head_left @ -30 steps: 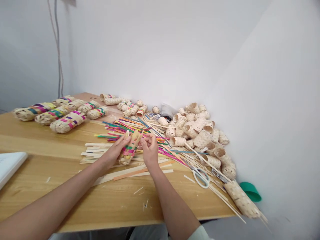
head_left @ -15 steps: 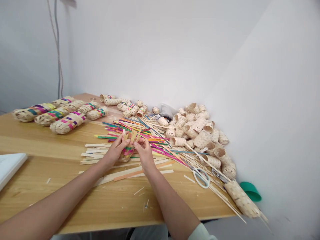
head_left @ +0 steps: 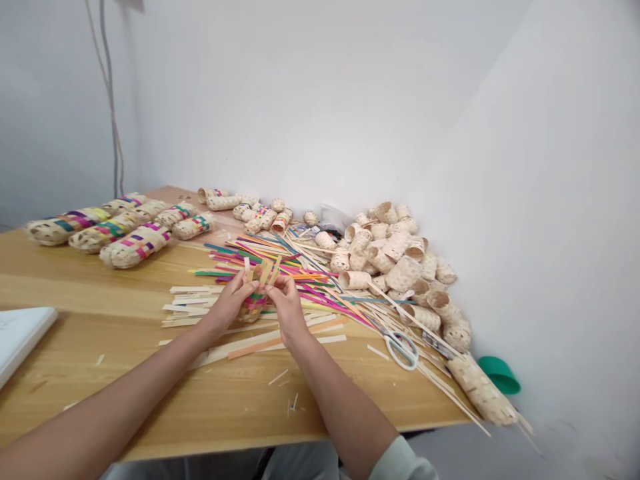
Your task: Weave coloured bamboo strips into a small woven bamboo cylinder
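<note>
A small woven basket (head_left: 255, 303) of pale strips, with pink and green bands, is held between my hands above the middle of the table. Loose strip ends stick up from its top. My left hand (head_left: 234, 299) is closed on its left side, the thumb lying near the rim. At the right side, my right hand (head_left: 285, 297) pinches the basket's upper edge; whether a single strip is in that pinch is too small to tell. Under and behind the basket lie coloured strips (head_left: 235, 248) and plain pale strips (head_left: 187, 308).
White-handled scissors (head_left: 401, 350) lie to the right among strips. A heap of woven tubes (head_left: 405, 275) leans along the wall. Finished-looking woven pieces (head_left: 136, 245) rest at the left back. A white box-like object (head_left: 25, 340) is at the left edge, a green cup-like object (head_left: 499, 375) at the right.
The view has shifted very slightly. Both hands keep hold of the basket in nearly the same place, with the right hand's fingers moved a little along the rim.
</note>
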### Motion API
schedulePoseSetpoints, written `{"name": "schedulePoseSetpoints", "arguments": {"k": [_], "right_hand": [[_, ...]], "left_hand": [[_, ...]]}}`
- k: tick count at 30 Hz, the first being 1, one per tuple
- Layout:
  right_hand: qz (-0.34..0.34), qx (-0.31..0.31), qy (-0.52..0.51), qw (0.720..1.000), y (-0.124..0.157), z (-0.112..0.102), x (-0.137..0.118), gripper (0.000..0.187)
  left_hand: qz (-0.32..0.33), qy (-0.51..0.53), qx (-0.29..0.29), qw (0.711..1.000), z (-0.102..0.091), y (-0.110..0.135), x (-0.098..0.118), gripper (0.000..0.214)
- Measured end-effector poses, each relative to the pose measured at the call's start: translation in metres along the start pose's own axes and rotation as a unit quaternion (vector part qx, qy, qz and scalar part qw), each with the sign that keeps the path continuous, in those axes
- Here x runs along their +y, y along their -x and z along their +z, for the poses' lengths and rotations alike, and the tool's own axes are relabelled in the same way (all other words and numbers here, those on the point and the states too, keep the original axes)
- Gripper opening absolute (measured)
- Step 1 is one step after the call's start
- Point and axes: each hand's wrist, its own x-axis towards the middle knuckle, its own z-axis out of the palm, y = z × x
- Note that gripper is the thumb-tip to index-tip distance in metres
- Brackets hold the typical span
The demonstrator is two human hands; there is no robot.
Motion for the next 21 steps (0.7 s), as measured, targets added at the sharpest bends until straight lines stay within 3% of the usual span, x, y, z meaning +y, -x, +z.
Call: {"name": "schedulePoseSetpoints", "arguments": {"k": [4,9,13,17,21], "right_hand": [[-0.007,-0.029,-0.006,1.000,-0.002,-0.004,-0.004,0.031],[-0.052,-0.038,0.017,0.998,-0.007,-0.010,-0.011,0.047],[-0.056,-0.136,0.037,0.988,-0.003,-0.008,-0.013,0.056],[-0.080,-0.200,0.073,0.974,0.005,-0.003,-0.016,0.054],[-0.095,-0.141,0.157,0.973,0.005,-0.004,-0.013,0.057]], "left_hand": [[-0.028,0.076,-0.017,0.997,-0.002,-0.003,0.002,0.035],[-0.107,0.224,-0.039,0.968,-0.003,-0.003,0.021,0.034],[-0.154,0.249,-0.033,0.955,-0.003,0.001,0.031,0.034],[-0.151,0.235,-0.030,0.960,-0.003,-0.002,0.021,0.040],[-0.074,0.166,-0.022,0.983,-0.004,-0.007,0.006,0.054]]}}
